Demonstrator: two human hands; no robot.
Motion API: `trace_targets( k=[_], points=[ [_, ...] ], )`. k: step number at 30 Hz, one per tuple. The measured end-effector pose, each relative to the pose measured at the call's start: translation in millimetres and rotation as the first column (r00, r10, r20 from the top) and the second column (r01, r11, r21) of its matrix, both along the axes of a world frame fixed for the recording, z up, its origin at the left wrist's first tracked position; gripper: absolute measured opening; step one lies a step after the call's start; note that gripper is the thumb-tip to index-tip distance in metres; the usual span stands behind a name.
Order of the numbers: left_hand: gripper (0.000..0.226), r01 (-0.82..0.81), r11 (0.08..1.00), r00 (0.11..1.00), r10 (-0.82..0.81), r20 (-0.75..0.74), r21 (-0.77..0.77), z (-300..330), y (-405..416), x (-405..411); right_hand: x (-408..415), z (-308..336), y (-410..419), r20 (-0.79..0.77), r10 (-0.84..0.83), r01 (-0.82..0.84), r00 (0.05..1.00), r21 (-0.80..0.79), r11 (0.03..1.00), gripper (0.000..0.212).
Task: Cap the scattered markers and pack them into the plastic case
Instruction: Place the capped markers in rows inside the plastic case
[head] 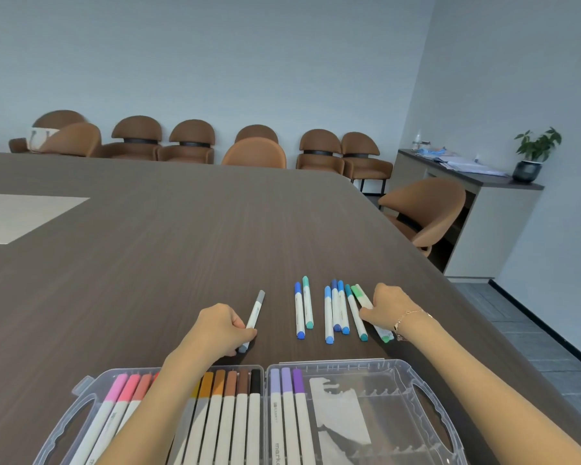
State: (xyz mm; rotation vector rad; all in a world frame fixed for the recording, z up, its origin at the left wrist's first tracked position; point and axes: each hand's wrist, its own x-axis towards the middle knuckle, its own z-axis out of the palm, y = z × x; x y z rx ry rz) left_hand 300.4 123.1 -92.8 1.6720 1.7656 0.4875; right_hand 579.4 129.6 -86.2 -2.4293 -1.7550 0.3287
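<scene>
Picking up loose markers
My left hand [222, 325] pinches the grey marker [254, 318]; right hand [388, 305] curls on green marker [366, 302]. I'd lift both clear, then slot them into the case [416, 391].

Both hands' fingers [245, 333] curled

Capped markers [336, 310] lie beyond the open, part-filled plastic case [413, 391].

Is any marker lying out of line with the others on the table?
Yes. The grey marker lies alone, tilted, left of the blue and green markers, and the left hand pinches its lower end. The right hand grips the green ones at the row's right end.
</scene>
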Motion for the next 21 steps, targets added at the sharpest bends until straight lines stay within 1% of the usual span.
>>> trace_targets(
  k=[3, 7, 9, 10, 11, 12, 13, 14, 15, 16, 17, 19, 21],
  points=[
    [0.016, 0.013, 1.000, 1.000, -0.013, -0.005, -0.014, 0.0, 0.5, -0.3, -7.9, 3.5, 4.8, 0.113, 0.018, -0.019, 0.993, 0.008, 1.000, 0.028],
    [0.017, 0.012, 1.000, 1.000, -0.012, 0.004, -0.020, 0.4, -0.4, -2.6, -9.4, 8.8, 6.2, 0.104, -0.007, 0.004, 0.995, 0.028, 1.000, 0.021],
    [0.018, 0.023, 0.999, 1.000, -0.023, -0.006, -0.027, 1.3, -0.9, -2.7, -11.0, 16.0, -0.2, 0.012, -0.023, 0.022, 1.000, 0.056, 0.998, 0.023],
    [0.018, 0.034, 0.999, 0.999, -0.034, -0.017, -0.034, 1.9, -1.3, -2.5, -13.7, 21.8, -7.4, -0.081, -0.012, 0.017, 0.997, 0.064, 0.998, 0.024],
    [0.018, 0.047, 0.998, 0.998, -0.048, -0.027, -0.040, 2.5, -1.5, -2.9, -18.1, 28.3, -18.0, -0.211, 0.020, -0.007, 0.977, 0.060, 0.998, 0.022],
    [0.018, 0.059, 0.997, 0.998, -0.061, -0.035, -0.045, 3.0, -1.6, -3.4, -25.2, 36.1, -32.8, -0.368, 0.064, -0.054, 0.928, 0.039, 0.998, 0.019],
    [0.018, 0.069, 0.996, 0.997, -0.071, -0.037, -0.053, 3.4, -1.6, -4.1, -34.2, 42.6, -50.4, -0.517, 0.100, -0.116, 0.850, 0.001, 0.993, 0.017],
    [0.018, 0.074, 0.995, 0.997, -0.076, -0.032, -0.063, 3.6, -1.4, -5.2, -43.5, 46.1, -69.0, -0.628, 0.120, -0.189, 0.769, -0.044, 0.981, 0.018],
    [0.017, 0.072, 0.995, 0.997, -0.074, -0.019, -0.073, 3.7, -1.0, -6.3, -52.3, 46.0, -86.6, -0.696, 0.128, -0.262, 0.707, -0.089, 0.961, 0.019],
    [0.018, 0.064, 0.994, 0.998, -0.064, 0.001, -0.083, 3.6, -0.2, -7.3, -60.8, 43.6, -102.4, -0.730, 0.127, -0.319, 0.672, -0.130, 0.939, 0.021],
    [0.019, 0.054, 0.994, 0.998, -0.053, 0.020, -0.091, 3.6, 0.6, -8.4, -68.1, 39.1, -114.9, -0.739, 0.119, -0.352, 0.663, -0.169, 0.921, 0.021],
    [0.019, 0.046, 0.994, 0.998, -0.043, 0.036, -0.099, 3.7, 0.6, -9.9, -79.1, 28.7, -129.9, -0.707, 0.099, -0.357, 0.701, -0.227, 0.906, 0.020],
    [0.017, 0.057, 0.994, 0.998, -0.056, 0.020, -0.089, 3.7, -0.9, -11.0, -86.2, 21.5, -134.3, -0.629, 0.094, -0.299, 0.772, -0.229, 0.926, 0.020]
  ],
)
